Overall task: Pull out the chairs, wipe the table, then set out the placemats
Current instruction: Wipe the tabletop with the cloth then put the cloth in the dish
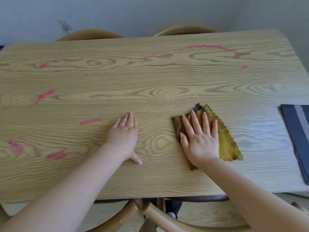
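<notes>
Grey wall (150,12) at the back, and below it I'm looking down on the wooden table (167,77), its pale grain filling nearly the whole view. I'll take everything off that table, left to right.

Far left of the table, pink smears (45,96) all over the wood: one near the left edge low down, another just beside it toward the near edge, a longer streak higher up, a small dab toward the far side. Behind the table's far edge on the left, a chair back (90,35) shows as a rounded top, and a wall socket (64,25) sits above it.

Now the left hand (124,136), resting flat on the table left of centre, fingers straight and close together, thumb stuck out toward the near edge. It holds nothing, palm down on bare wood, with a short pink streak just to its left.

Right of centre, the right hand (200,139) presses flat on the yellow cloth (225,143), fingers spread and straight, not curled round it. The cloth lies crumpled on the table with a darker fold at its far tip, poking out from under the palm on the right.

Further back, a long pink smear curves along the table's far right part, with a second chair back (185,29) behind that edge. At the table's right edge lie the placemats (299,131), dark blue with a grey stripe, partly cut off by the frame.

At the table's near edge, wooden chairs (150,213) curve just beneath it.
</notes>
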